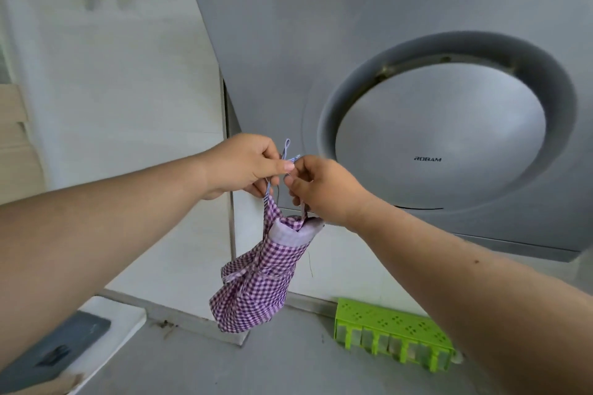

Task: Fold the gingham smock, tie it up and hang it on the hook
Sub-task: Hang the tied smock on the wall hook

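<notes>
The purple-and-white gingham smock (256, 279) hangs as a folded bundle, bound round its middle with a tied string. It dangles from its thin strap loop (286, 149), which sticks up between my two hands. My left hand (244, 167) pinches the strap from the left. My right hand (321, 189) pinches it from the right, fingertips almost touching the left hand. Both hands are raised in front of the white wall, at the left edge of the range hood. No hook shows; my hands cover the spot behind them.
A large grey range hood (417, 80) with a round panel fills the upper right. A green plastic rack (394, 333) sits on the wall below it. A white tiled wall (128, 90) is at the left, and a dark flat object (54, 349) lies at the lower left.
</notes>
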